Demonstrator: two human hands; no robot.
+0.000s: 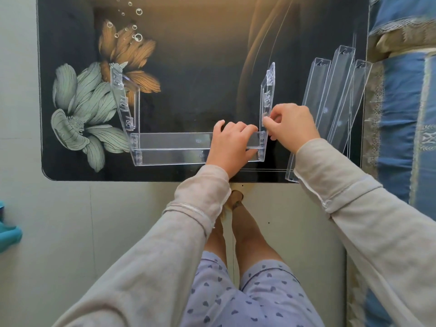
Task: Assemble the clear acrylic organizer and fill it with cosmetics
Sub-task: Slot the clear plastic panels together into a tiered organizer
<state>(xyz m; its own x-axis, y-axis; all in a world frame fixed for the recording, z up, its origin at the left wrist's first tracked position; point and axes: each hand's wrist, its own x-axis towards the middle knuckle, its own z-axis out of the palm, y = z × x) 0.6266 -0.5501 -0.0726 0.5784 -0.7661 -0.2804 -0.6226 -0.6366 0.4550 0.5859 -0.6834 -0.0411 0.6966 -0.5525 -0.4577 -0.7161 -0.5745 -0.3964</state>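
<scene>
Far left, a teal thing (9, 230) lies on the pale floor, cut off by the frame edge. Next to it is the dark table (200, 55), glossy, with big printed flowers (82, 109) on its left side.

The organizer stands on the table's near half, partly built. Its left panel (122, 100) stands upright over the flowers and leans a little outward. A tray (172, 147) runs from this panel's near end across to the other side, slotted in low near the table's front edge.

The left hand (230, 147) grips the right part of the tray, with fingers curled over its far wall. Just beyond it the right panel (267, 95) stands upright, meeting the tray's right end. The right hand (292, 126) pinches this panel's lower part with bent fingers, almost touching the left hand. Both arms are in beige sleeves.

Further right, spare trays (335, 95) lie side by side near the table's right edge, angled away. The right forearm crosses over their near ends. Blue patterned bedding (401, 90) fills the far right.
</scene>
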